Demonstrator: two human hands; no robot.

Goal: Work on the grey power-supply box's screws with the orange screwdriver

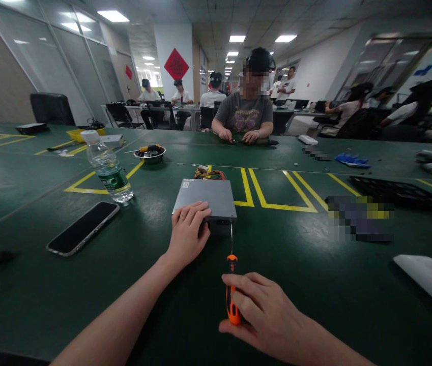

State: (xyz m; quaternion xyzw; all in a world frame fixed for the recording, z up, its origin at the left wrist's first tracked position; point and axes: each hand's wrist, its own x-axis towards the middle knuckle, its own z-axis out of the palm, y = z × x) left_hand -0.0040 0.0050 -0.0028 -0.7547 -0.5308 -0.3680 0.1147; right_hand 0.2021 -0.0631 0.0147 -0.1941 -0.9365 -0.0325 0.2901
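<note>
A grey metal computer power supply lies flat on the green table, with a bundle of coloured cables behind it. My left hand grips its front left corner, fingers over the top and thumb by the front face. In my right hand is an orange and black screwdriver, held by the handle between fingers and thumb. Its shaft points away from me, and the tip meets the front face near the right corner. Whether it sits in a screw is too small to tell.
Left of the power supply are a phone and a water bottle. A metal bowl of tools stands farther back. To the right lie a white object and a black frame. A person sits across the table.
</note>
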